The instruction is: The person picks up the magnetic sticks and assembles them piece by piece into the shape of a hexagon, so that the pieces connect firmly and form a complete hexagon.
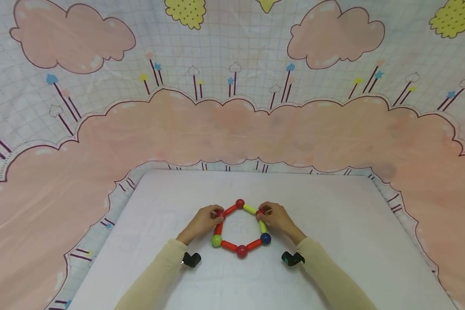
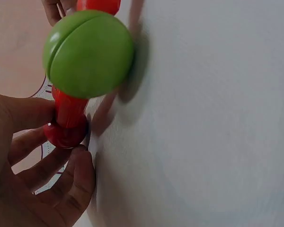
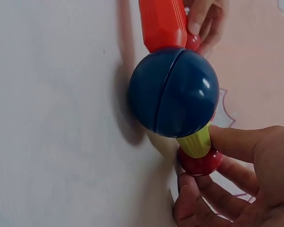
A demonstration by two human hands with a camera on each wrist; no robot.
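Observation:
A six-sided ring of toy rods and balls lies over the white tabletop point(image 1: 147, 241). My left hand point(image 1: 204, 223) pinches the red ball point(image 2: 66, 135) at its upper left corner, and a green ball point(image 1: 216, 240) sits nearer me. My right hand point(image 1: 280, 218) holds another red ball point(image 3: 200, 161) at the upper right corner, close to a blue ball point(image 1: 265, 238). Further red balls form the far corner and the near corner point(image 1: 242, 251). Red rods point(image 1: 229, 246) link most corners; yellow-green rods point(image 1: 249, 209) join at the right-hand red ball.
A pink cloud-patterned cloth point(image 1: 232, 133) hangs behind the table and spreads around its sides. Small black cameras point(image 1: 191, 259) are worn at both wrists, over light sleeves point(image 1: 155, 271).

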